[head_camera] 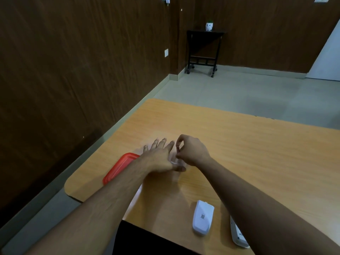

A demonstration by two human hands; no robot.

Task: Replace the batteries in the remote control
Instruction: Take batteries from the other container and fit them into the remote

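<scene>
My right hand (191,150) pinches a small dark battery (177,149) upright between thumb and forefinger, above a clear plastic container (173,161) that is mostly hidden by both hands. My left hand (159,156) lies flat with fingers spread over that container. A white battery cover (203,217) lies face down near the table's front edge. To its right the white remote control (238,234) is partly hidden under my right forearm.
A red lid (119,167) lies on the wooden table (257,153) left of my left wrist. The table's left edge runs close to a dark wood-panelled wall. A small black side table (203,50) stands far off on the floor.
</scene>
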